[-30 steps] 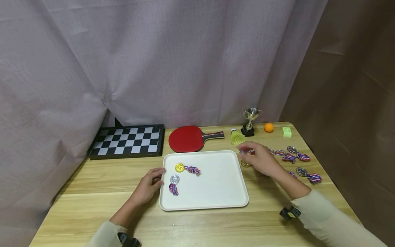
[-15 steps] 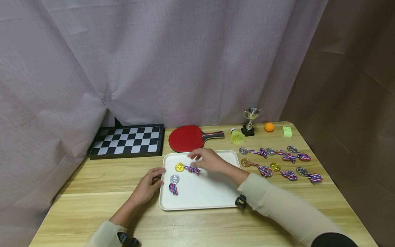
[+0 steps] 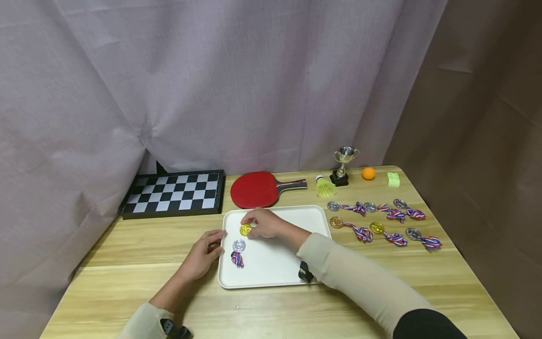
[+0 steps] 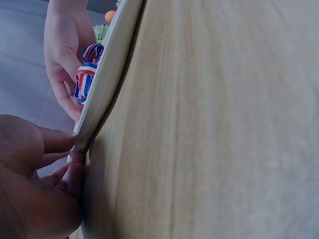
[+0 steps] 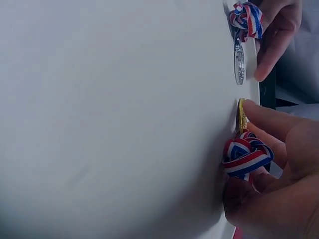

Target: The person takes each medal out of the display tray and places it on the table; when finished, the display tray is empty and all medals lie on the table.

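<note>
My right hand point(image 3: 266, 225) is over the white tray point(image 3: 279, 275), its fingers round a gold medal point(image 3: 245, 230). In the right wrist view a fingertip meets the gold disc point(image 5: 242, 115), while the thumb lies by its knotted red, white and blue ribbon point(image 5: 246, 157). A silver medal point(image 3: 239, 246) lies on the tray just nearer to me, ribbon toward me. At the tray's left rim my left hand point(image 3: 203, 256) rests with loosely bent fingers touching the edge; the left wrist view shows these fingertips point(image 4: 60, 141) right at the rim.
Several medals with ribbons, among them a bronze one point(image 3: 336, 222), lie right of the tray. Behind stand a chessboard point(image 3: 173, 194), a red table tennis bat point(image 3: 254, 189), a shuttlecock point(image 3: 325, 187), a small trophy cup point(image 3: 344, 165), an orange ball point(image 3: 368, 173) and a green block point(image 3: 393, 179).
My right hand has come from the medals on the right, across the tray, to the gold medal and now covers its ribbon. The left hand has stayed at the tray's rim.
</note>
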Action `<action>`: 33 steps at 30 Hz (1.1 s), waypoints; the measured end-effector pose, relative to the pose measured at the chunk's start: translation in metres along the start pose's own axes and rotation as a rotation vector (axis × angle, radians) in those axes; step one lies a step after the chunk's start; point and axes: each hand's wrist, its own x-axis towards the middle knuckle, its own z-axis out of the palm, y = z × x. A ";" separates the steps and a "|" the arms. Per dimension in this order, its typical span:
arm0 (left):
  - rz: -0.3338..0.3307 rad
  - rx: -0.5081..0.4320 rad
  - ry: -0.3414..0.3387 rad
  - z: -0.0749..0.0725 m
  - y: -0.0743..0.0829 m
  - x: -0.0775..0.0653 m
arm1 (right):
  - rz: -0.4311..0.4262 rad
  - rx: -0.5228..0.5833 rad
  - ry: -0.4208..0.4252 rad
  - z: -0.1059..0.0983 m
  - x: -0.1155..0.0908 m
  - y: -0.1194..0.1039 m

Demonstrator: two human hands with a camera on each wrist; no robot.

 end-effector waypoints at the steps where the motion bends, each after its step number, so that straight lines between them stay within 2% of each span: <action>1: -0.002 -0.001 -0.001 0.000 0.000 0.000 | 0.003 -0.012 0.003 0.001 0.000 0.000; 7: -0.014 -0.009 -0.002 0.001 0.000 -0.001 | 0.013 -0.039 0.022 0.003 0.000 -0.002; 15: -0.009 -0.007 -0.006 0.000 0.001 -0.001 | 0.000 0.012 0.059 0.003 -0.002 -0.001; 19: -0.007 -0.006 -0.008 -0.001 0.002 -0.001 | 0.019 0.069 0.058 0.000 -0.004 -0.002; 25: -0.011 -0.007 -0.010 -0.001 0.003 0.000 | -0.012 0.139 0.065 -0.008 -0.011 0.000; 33: -0.010 -0.018 -0.003 -0.001 0.002 -0.001 | -0.028 0.284 0.085 -0.027 -0.035 0.001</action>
